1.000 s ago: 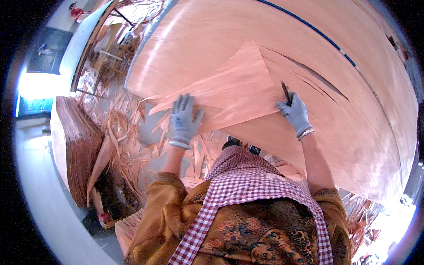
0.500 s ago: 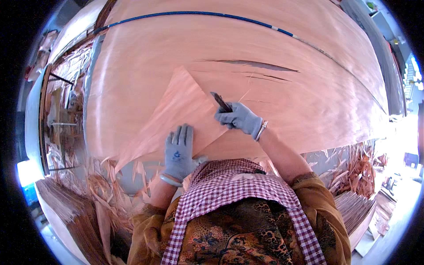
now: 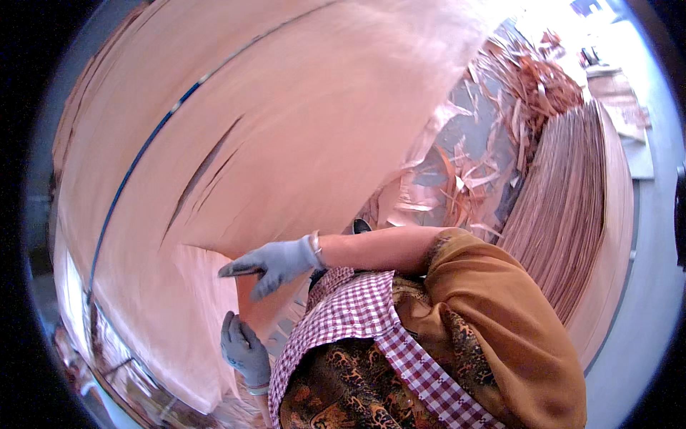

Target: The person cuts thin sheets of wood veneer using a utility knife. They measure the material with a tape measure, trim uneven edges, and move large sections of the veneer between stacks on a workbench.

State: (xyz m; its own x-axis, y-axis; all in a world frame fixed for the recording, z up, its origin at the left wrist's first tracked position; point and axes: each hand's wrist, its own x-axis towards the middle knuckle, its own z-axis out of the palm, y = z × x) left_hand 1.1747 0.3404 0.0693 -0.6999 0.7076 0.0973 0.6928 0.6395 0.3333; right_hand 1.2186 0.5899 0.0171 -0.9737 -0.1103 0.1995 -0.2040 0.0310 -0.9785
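Observation:
A large, thin, pinkish wood veneer sheet (image 3: 307, 136) spreads before me, with long splits in its surface. My right hand (image 3: 279, 266), in a grey-blue glove, is closed around a dark knife (image 3: 246, 271), only part of which shows between the fingers. It is over the near edge of the sheet, beside an angular cut-out. Below it, my left hand (image 3: 245, 352), also gloved, has its fingers stretched out and slightly bent, next to the veneer's edge. A blurred orange-brown veneer piece (image 3: 261, 307) lies between the two hands; whether either touches it I cannot tell.
A blue strip or rod (image 3: 146, 146) runs across the sheet's far side. To the right are a thick stack of veneer sheets (image 3: 561, 207) and a heap of torn veneer scraps (image 3: 547, 86). More loose strips (image 3: 457, 186) lie on the grey floor.
My view has swung to the right, bringing the veneer stack into fuller sight. The left hand has lifted off the folded veneer flap, and the knife now points left, mostly covered by the right hand.

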